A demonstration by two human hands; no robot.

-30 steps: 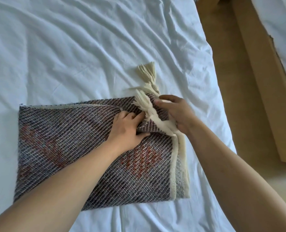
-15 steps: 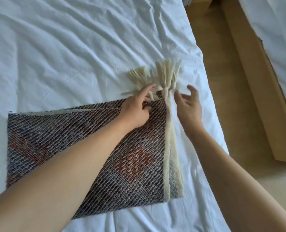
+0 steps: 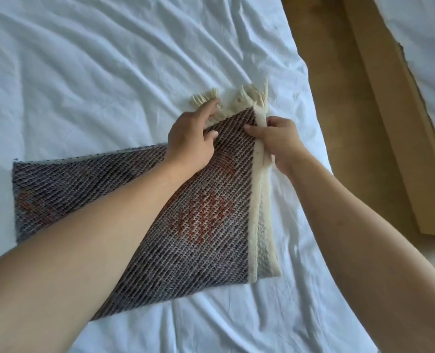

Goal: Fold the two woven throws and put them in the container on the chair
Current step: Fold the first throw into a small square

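Note:
One woven throw (image 3: pixel 206 225), grey with rust-red diamonds, a cream border and cream tassels (image 3: pixel 252 98), lies folded on the white bed sheet (image 3: pixel 96 72). My left hand (image 3: pixel 193 138) rests on its far edge with fingers spread, the index finger reaching the left tassels. My right hand (image 3: pixel 280 141) pinches the cream border at the far right corner, thumb on top of the weave. The second throw, the chair and the container are out of view.
The bed's right edge runs diagonally beside my right arm. Beyond it is tan floor (image 3: pixel 338 123), a long cardboard piece (image 3: pixel 402 123) and another white-covered surface (image 3: pixel 428 34) at the top right.
The tassel bunch has been spread flat past the far edge. My right hand went from open beside the throw to pinching its cream border. My left hand slid to the far edge.

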